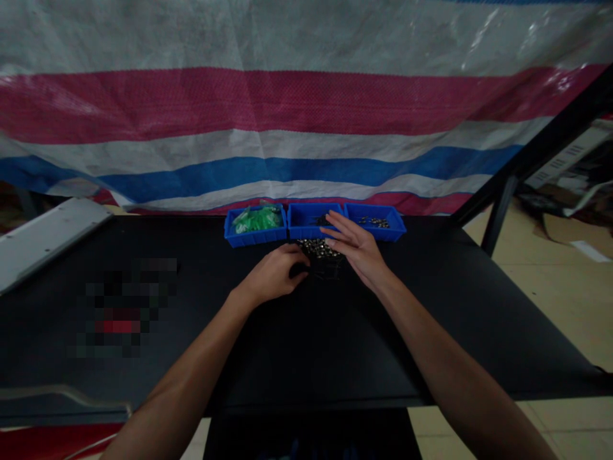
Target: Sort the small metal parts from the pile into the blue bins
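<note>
A pile of small shiny metal parts lies on the black table, in front of the middle blue bin. My left hand rests at the pile's left side with its fingers curled; whatever they may hold is too small to make out. Over the pile's right side, my right hand has its fingers spread, with nothing seen in it. Dark thin pieces lie between the hands. The middle bin holds a few dark parts, partly behind my right fingers. Small metal pieces sit in the right blue bin.
The left blue bin holds green and clear plastic bags. A striped tarp hangs behind the black table. At far left is a white panel, near a pixelated patch. A black metal frame stands on the right.
</note>
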